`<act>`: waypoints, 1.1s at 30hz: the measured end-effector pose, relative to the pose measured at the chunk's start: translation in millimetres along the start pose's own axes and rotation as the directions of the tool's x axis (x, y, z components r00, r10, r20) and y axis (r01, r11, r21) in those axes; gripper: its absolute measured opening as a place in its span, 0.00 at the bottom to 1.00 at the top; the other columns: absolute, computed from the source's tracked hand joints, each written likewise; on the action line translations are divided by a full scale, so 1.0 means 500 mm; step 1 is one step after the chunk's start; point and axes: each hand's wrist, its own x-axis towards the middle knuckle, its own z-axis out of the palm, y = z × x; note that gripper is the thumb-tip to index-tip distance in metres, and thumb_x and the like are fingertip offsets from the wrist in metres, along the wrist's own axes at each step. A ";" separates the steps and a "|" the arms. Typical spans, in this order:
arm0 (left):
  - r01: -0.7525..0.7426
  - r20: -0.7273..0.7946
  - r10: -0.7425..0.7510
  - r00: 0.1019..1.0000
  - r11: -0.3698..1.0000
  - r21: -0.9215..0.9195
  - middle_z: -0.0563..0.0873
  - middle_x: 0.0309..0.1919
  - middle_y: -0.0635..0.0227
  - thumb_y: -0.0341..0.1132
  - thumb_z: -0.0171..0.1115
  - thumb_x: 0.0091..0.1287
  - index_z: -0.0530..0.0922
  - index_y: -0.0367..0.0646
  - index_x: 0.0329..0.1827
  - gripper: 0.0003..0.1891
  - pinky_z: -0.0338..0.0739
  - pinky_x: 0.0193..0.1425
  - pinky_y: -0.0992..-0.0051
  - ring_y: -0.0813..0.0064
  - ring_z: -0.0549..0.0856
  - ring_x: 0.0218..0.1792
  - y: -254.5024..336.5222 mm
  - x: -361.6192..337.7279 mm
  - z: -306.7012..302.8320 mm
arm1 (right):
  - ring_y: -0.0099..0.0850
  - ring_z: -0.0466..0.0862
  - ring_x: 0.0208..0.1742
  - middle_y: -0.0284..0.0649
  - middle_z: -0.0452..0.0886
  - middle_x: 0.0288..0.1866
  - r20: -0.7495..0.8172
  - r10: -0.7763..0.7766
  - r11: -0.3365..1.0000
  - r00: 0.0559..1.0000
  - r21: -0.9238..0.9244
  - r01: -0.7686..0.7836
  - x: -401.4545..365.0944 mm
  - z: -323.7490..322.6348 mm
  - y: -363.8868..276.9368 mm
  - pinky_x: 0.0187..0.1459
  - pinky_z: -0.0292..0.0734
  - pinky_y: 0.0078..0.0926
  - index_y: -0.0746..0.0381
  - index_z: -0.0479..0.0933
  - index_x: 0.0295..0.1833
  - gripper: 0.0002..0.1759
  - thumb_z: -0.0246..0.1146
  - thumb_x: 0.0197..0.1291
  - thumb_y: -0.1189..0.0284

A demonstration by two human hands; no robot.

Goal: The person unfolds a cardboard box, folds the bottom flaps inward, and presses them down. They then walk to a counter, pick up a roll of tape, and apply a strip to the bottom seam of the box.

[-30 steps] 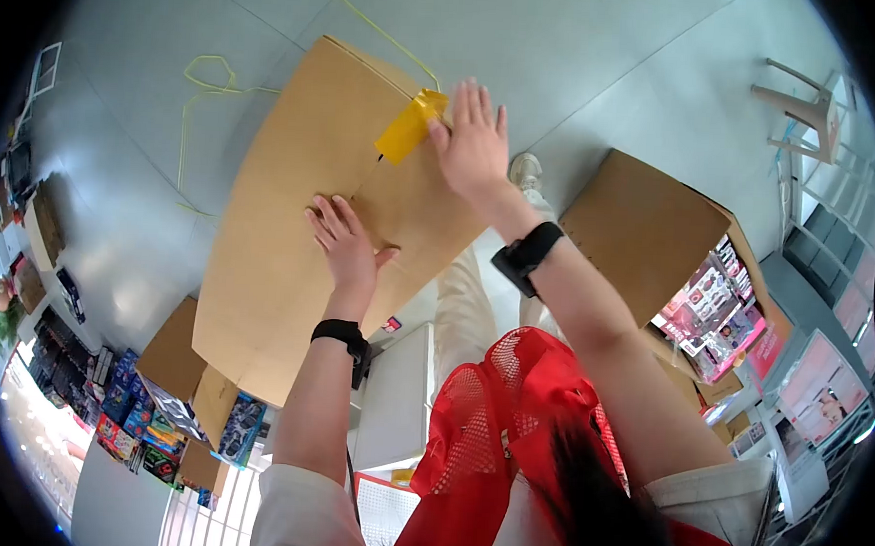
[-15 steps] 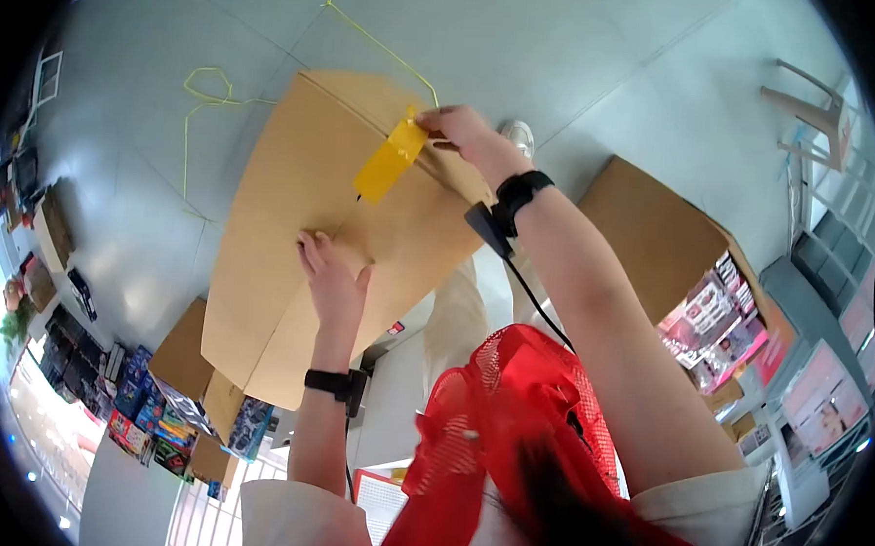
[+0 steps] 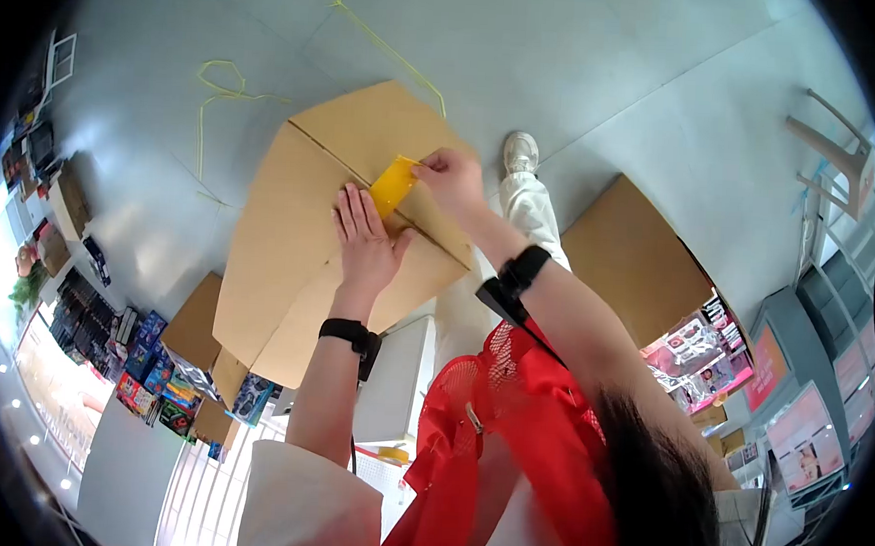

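A large brown cardboard box [image 3: 275, 242] stands in front of me, a seam running across its top. A strip of yellow packing tape [image 3: 392, 187] lies over that seam. My left hand [image 3: 368, 246] rests flat on the cardboard, fingers stretched out, its fingertips beside the tape's lower end. With bent fingers, my right hand [image 3: 448, 181] pinches the tape's upper right corner. Both wrists wear black straps.
Yellow strapping [image 3: 393, 52] lies loose on the grey floor beyond the box. To the right, an open carton [image 3: 633, 257] holds pink packages. A beige stool [image 3: 838, 154] stands far right. Colourful boxed goods [image 3: 164, 388] sit at lower left. A yellow tape roll [image 3: 393, 456] is near my body.
My left hand has slid up the box to the tape. My right hand has come lower, still at the tape's end, and the strip now lies closer to the seam.
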 end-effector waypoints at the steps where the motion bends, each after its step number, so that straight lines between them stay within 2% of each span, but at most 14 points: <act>1: -0.003 0.000 0.003 1.000 1.000 -0.011 0.43 0.67 0.36 0.53 0.53 0.60 0.41 0.22 0.66 0.47 0.39 0.69 0.47 0.40 0.43 0.69 -0.004 0.000 0.006 | 0.26 0.78 0.31 0.36 0.79 0.29 -0.042 -0.137 0.991 0.990 -0.016 0.136 -0.025 0.000 -0.011 0.30 0.71 0.24 0.63 0.78 0.27 0.06 0.67 0.46 0.73; 3: 0.009 0.034 -0.010 0.999 1.000 0.015 0.42 0.68 0.37 0.53 0.51 0.61 0.42 0.23 0.67 0.46 0.37 0.69 0.47 0.42 0.41 0.70 -0.008 0.001 0.015 | 0.33 0.78 0.30 0.38 0.78 0.28 -0.123 -0.404 0.915 0.907 -0.065 0.399 -0.078 -0.002 -0.023 0.32 0.73 0.28 0.63 0.79 0.28 0.04 0.65 0.44 0.77; 5: 0.035 0.103 -0.044 0.994 0.995 0.090 0.41 0.69 0.40 0.55 0.48 0.62 0.42 0.24 0.67 0.46 0.33 0.70 0.48 0.45 0.39 0.70 -0.010 0.000 0.022 | 0.34 0.77 0.32 0.36 0.77 0.28 -0.065 -0.575 0.812 0.815 -0.161 0.560 -0.115 0.007 -0.020 0.34 0.73 0.29 0.62 0.80 0.28 0.04 0.64 0.42 0.76; 9: 0.026 0.094 -0.034 0.995 0.996 0.090 0.35 0.70 0.44 0.49 0.45 0.63 0.38 0.28 0.69 0.41 0.29 0.70 0.50 0.47 0.34 0.71 -0.016 0.005 0.026 | 0.33 0.76 0.34 0.34 0.76 0.29 0.013 -0.760 0.622 0.650 -0.275 0.733 -0.154 0.044 0.002 0.37 0.72 0.30 0.59 0.80 0.29 0.06 0.64 0.40 0.76; 10: 0.038 0.111 -0.040 0.993 0.999 0.022 0.33 0.70 0.46 0.46 0.47 0.62 0.38 0.31 0.69 0.41 0.28 0.70 0.50 0.47 0.32 0.71 -0.014 0.009 0.016 | 0.35 0.76 0.34 0.34 0.77 0.30 0.021 -0.769 0.608 0.639 -0.285 0.741 -0.165 0.054 0.006 0.37 0.73 0.31 0.60 0.80 0.30 0.07 0.64 0.39 0.77; 15: -0.062 -0.065 0.058 0.996 0.996 -0.068 0.36 0.70 0.48 0.49 0.49 0.62 0.40 0.34 0.70 0.42 0.30 0.69 0.48 0.47 0.35 0.71 -0.035 0.007 0.038 | 0.38 0.76 0.35 0.35 0.78 0.35 0.091 -0.785 0.553 0.612 -0.342 0.760 -0.216 0.101 0.023 0.38 0.73 0.33 0.61 0.78 0.33 0.11 0.64 0.39 0.80; 17: -0.048 -0.089 0.038 0.995 0.993 -0.106 0.36 0.70 0.47 0.52 0.49 0.62 0.40 0.33 0.70 0.43 0.33 0.69 0.46 0.46 0.37 0.70 -0.027 0.013 0.033 | 0.39 0.76 0.35 0.36 0.78 0.35 0.043 -0.773 0.596 0.633 -0.296 0.747 -0.232 0.115 0.029 0.38 0.73 0.32 0.62 0.77 0.33 0.10 0.64 0.40 0.80; 20: -0.034 -0.063 0.021 0.998 0.976 -0.214 0.36 0.71 0.48 0.51 0.48 0.63 0.42 0.35 0.70 0.41 0.32 0.69 0.47 0.46 0.36 0.70 -0.022 0.012 0.016 | 0.38 0.76 0.35 0.38 0.77 0.33 -0.077 -0.720 0.678 0.690 -0.292 0.675 -0.229 0.119 0.046 0.37 0.73 0.33 0.62 0.76 0.32 0.08 0.64 0.42 0.80; 21: -0.023 -0.058 0.013 0.998 0.983 -0.180 0.37 0.71 0.50 0.50 0.47 0.64 0.43 0.36 0.70 0.39 0.31 0.70 0.48 0.48 0.36 0.71 -0.022 0.011 0.019 | 0.38 0.76 0.35 0.38 0.76 0.31 -0.126 -0.693 0.709 0.710 -0.297 0.639 -0.224 0.117 0.045 0.37 0.72 0.33 0.62 0.76 0.32 0.08 0.64 0.42 0.79; 22: -0.011 -0.053 0.003 0.999 0.989 -0.145 0.37 0.71 0.52 0.48 0.45 0.65 0.45 0.38 0.70 0.36 0.30 0.70 0.49 0.50 0.36 0.71 -0.022 0.010 0.022 | 0.40 0.76 0.35 0.41 0.76 0.33 -0.237 -0.603 0.793 0.762 -0.282 0.540 -0.222 0.119 0.042 0.37 0.72 0.34 0.62 0.75 0.35 0.08 0.63 0.45 0.79; 24: 0.018 -0.059 -0.026 0.998 0.991 -0.133 0.40 0.71 0.53 0.45 0.43 0.66 0.48 0.41 0.70 0.32 0.30 0.70 0.50 0.52 0.37 0.71 -0.019 0.013 0.028 | 0.40 0.77 0.36 0.42 0.77 0.34 -0.285 -0.633 0.771 0.719 -0.310 0.556 -0.201 0.112 0.032 0.37 0.73 0.34 0.63 0.75 0.37 0.09 0.63 0.46 0.79; 28: 0.002 -0.067 -0.013 0.998 0.986 -0.164 0.42 0.71 0.53 0.44 0.45 0.65 0.49 0.42 0.70 0.32 0.31 0.70 0.49 0.52 0.39 0.71 -0.019 0.010 0.024 | 0.42 0.77 0.37 0.44 0.76 0.37 -0.345 -0.664 0.744 0.664 -0.396 0.538 -0.176 0.112 -0.016 0.39 0.73 0.33 0.64 0.75 0.40 0.11 0.62 0.48 0.79; 31: -0.026 -0.091 0.010 0.996 0.983 -0.180 0.43 0.71 0.54 0.43 0.47 0.65 0.51 0.42 0.69 0.32 0.33 0.70 0.50 0.52 0.40 0.71 -0.023 0.010 0.011 | 0.42 0.77 0.39 0.44 0.77 0.37 -0.315 -0.456 0.888 0.832 -0.103 0.448 -0.156 0.120 -0.017 0.42 0.72 0.34 0.65 0.77 0.38 0.07 0.62 0.51 0.77; 33: -0.064 -0.136 0.036 0.990 0.976 -0.207 0.45 0.71 0.54 0.42 0.48 0.64 0.51 0.42 0.69 0.32 0.35 0.71 0.51 0.54 0.43 0.71 -0.030 0.006 0.004 | 0.42 0.77 0.39 0.44 0.78 0.36 -0.269 -0.535 0.844 0.801 -0.194 0.500 -0.139 0.123 -0.003 0.43 0.72 0.34 0.65 0.78 0.35 0.06 0.61 0.53 0.75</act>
